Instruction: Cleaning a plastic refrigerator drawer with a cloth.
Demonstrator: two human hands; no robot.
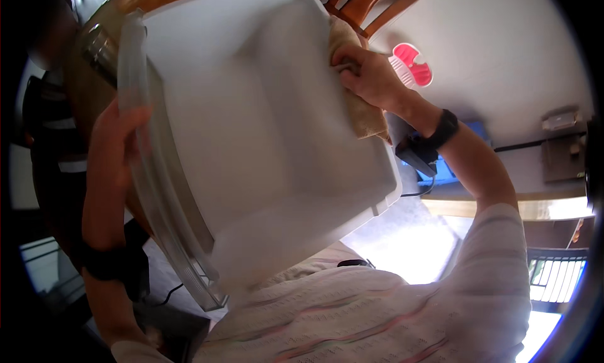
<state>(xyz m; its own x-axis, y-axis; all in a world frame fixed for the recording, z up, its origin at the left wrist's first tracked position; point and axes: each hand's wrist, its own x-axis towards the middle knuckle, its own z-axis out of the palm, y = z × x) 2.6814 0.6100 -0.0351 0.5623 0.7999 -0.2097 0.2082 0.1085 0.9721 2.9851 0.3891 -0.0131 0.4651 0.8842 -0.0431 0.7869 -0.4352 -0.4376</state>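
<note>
A large white plastic bin, like a drawer with a clear plastic front panel, is tilted before me with its inside facing the camera. My left hand, blurred, grips the clear panel at the left. At the right side wall, my right hand pinches a tan cloth that hangs over the rim. Part of the cloth lies behind the bin's wall. The inside of the bin shows no objects.
A wooden table lies under and left of the bin, with a glass or metal container on it. A wooden chair stands at the top. On the floor to the right are a pink and white item and a blue object.
</note>
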